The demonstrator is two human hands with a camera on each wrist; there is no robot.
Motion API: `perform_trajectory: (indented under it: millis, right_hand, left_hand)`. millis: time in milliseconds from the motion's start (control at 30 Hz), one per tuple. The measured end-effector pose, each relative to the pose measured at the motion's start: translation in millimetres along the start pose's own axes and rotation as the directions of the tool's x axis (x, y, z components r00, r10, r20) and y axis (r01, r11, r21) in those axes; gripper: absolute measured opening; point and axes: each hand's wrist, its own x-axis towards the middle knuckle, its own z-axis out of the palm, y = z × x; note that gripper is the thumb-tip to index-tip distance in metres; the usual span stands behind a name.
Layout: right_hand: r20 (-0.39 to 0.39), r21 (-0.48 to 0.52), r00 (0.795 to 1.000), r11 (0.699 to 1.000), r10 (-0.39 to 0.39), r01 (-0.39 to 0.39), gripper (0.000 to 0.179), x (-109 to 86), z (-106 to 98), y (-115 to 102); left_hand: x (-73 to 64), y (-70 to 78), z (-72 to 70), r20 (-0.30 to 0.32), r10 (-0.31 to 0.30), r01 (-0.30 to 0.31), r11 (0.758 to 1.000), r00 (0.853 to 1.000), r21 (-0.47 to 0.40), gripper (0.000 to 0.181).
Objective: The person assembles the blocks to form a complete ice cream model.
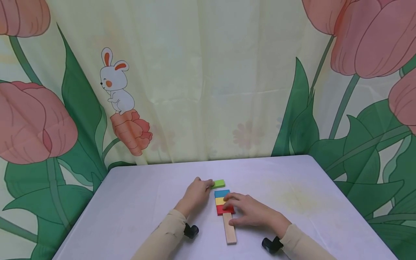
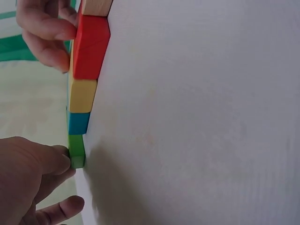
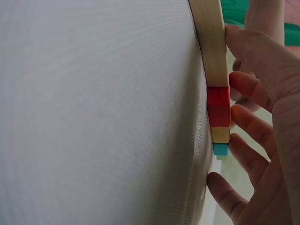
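Observation:
My left hand pinches the left end of a green block at the far end of a row. Just nearer, and apart from it by a small gap, a blue block, a yellow block and a red block lie side by side. A long plain wooden block extends from the red one toward me. Over the row's right side, my right hand spreads its fingers, fingertips at the yellow and red blocks. Its thumb is at the wooden block's edge.
A white cloth covers the table. Behind it hangs a curtain printed with tulips and a rabbit. A small black camera sits on the left wrist, another camera on the right.

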Motion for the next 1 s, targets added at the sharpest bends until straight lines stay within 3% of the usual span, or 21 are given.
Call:
perform_trajectory:
  millis: [300, 533, 700, 800, 867, 1000]
  right_hand:
    - [-0.010, -0.004, 1.000, 1.000, -0.018, 0.018, 0.044, -0.5, 0, -2]
    - [-0.015, -0.007, 1.000, 1.000, -0.006, 0.006, 0.045, -1.3, 0, -3]
    - [-0.059, -0.021, 0.998, 0.999, 0.022, -0.024, 0.043, -1.3, 2, -3]
    - [-0.133, -0.008, 0.988, 0.997, 0.071, -0.073, 0.037, 0.5, 4, -3]
    - [-0.176, 0.064, 0.973, 0.988, 0.148, -0.139, 0.035, 2.4, 4, -3]
    - [-0.217, 0.260, 0.926, 0.932, 0.310, -0.252, 0.047, 9.5, 2, -4]
  left_hand:
    - [-1.2, 2.1, 2.5, 0.014, 0.051, -0.051, 0.999, 0.999, -0.012, 0.034]
    - [-3.1, -5.1, 5.1, 0.025, 0.067, -0.066, 0.996, 0.997, -0.053, 0.052]
    - [-8.4, -7.7, 2.1, 0.027, 0.019, -0.014, 0.984, 0.999, -0.176, 0.050]
    - [-12.1, -8.8, 0.7, 0.028, -0.011, 0.019, 0.946, 1.000, -0.325, 0.046]
    - [-14.2, -9.6, 0.8, 0.034, -0.012, 0.025, 0.906, 0.999, -0.424, 0.045]
    - [-16.8, -8.2, 0.1, 0.073, -0.013, 0.052, 0.825, 0.997, -0.563, 0.046]
